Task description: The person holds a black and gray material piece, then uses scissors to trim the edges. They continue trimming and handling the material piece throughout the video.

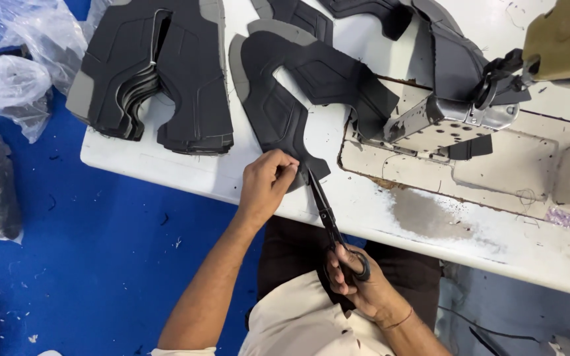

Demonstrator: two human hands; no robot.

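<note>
Pinching the black shoe upper [291, 99] with our left hand [266, 184], we point scissors [328, 214], gripped by our right hand [357, 280], up toward its near edge.

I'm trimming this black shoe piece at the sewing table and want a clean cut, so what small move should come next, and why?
Probably close the scissors in a short snip. The right hand has them by the handles with the blade tips at the lower edge of the black shoe piece, just beside where the left hand pinches that edge at the rim of the white table.
</note>
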